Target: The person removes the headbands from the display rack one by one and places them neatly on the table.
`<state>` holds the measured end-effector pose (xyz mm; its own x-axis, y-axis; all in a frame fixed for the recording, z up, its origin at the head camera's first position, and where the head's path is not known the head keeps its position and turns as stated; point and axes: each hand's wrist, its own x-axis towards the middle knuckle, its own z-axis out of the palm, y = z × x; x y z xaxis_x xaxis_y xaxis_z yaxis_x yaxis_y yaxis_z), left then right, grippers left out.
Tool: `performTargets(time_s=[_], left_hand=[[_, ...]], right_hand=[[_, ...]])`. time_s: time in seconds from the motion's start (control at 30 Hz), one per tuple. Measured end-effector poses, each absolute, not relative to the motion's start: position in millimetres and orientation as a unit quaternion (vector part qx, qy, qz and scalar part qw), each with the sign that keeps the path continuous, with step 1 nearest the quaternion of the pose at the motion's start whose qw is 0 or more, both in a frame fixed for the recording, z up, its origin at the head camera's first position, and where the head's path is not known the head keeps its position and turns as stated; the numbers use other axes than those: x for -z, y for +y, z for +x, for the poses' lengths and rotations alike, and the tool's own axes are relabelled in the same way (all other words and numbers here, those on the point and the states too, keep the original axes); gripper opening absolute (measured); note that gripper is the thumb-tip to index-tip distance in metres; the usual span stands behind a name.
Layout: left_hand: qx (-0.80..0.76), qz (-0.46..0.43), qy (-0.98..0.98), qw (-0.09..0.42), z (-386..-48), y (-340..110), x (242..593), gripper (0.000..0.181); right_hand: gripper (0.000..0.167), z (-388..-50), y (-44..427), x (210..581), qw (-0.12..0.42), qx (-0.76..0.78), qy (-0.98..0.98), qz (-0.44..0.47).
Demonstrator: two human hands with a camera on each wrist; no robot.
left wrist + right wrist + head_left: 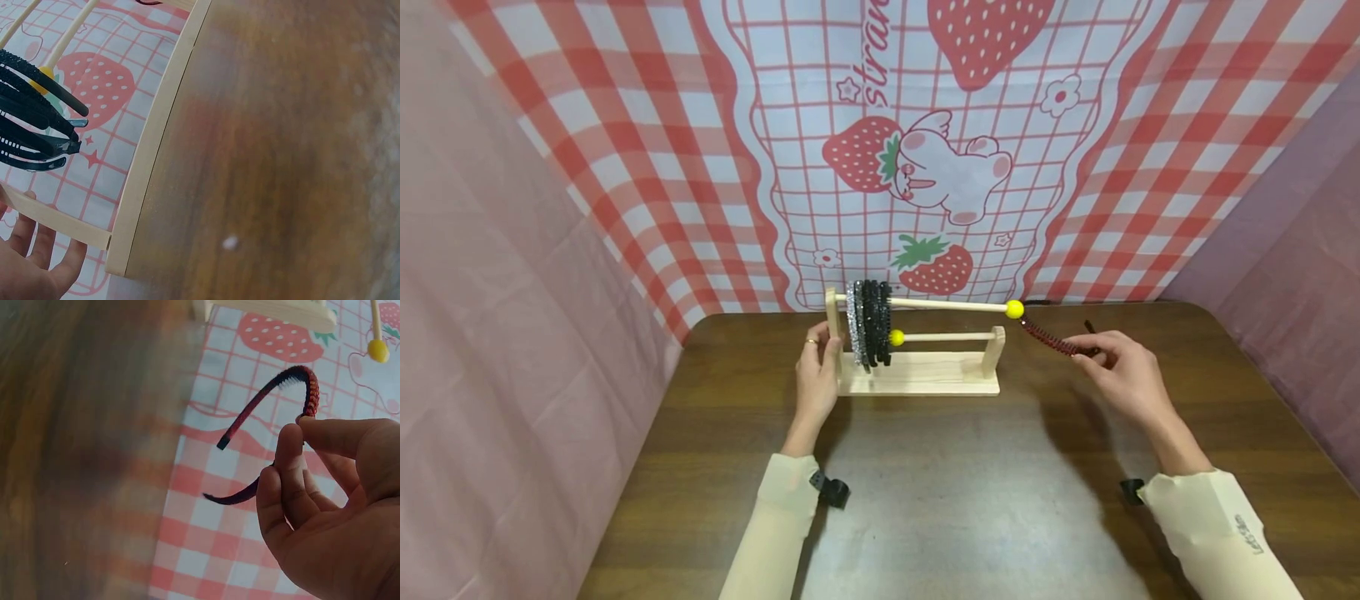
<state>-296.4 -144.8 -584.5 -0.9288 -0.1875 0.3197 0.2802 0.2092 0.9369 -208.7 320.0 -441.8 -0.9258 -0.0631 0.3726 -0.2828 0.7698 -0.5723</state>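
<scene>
A pale wooden rack point(917, 385) with two horizontal rods stands at the back of the table. Several black and silver headbands point(872, 325) hang together at the left end of its upper rod, which ends in a yellow ball point(1015, 309). My left hand point(817, 367) grips the rack's left upright point(59, 220). Off to the right, my right hand point(1123, 375) pinches a dark red headband point(310, 394) between thumb and fingers. This headband's near end lies close to the yellow ball in the head view; its two tips point away from the rack in the right wrist view.
The lower rod point(947, 337) starts at the right post and ends in a second yellow ball point(897, 337) beside the hanging headbands. A strawberry-print cloth point(880, 208) hangs right behind the rack. The brown wooden table point(940, 500) extends in front.
</scene>
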Motion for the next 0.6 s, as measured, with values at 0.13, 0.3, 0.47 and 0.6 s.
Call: performTargets(time_s=[0.13,0.3,0.47,0.6], left_hand=[[0.628,-0.030,-0.755,0.186,-296.7,-145.4,585.7,0.036],[0.628,-0.028,-0.756,0.182,-298.3,-146.1,588.4,0.036],[0.624,-0.033,-0.757,0.190,-298.0,-145.7,587.7,0.034],[0.627,-0.031,-0.755,0.191,-297.6,-144.8,586.3,0.034]], right_hand=[[0.019,-210.7,324.9,447.2,0.154,-0.322,-0.928,0.108],[0.021,-213.5,331.7,455.2,0.145,-0.309,-0.931,0.129],[0.025,-217.8,339.7,466.5,0.157,-0.294,-0.927,0.170],[0.029,-220.5,345.7,473.9,0.161,-0.288,-0.923,0.199]])
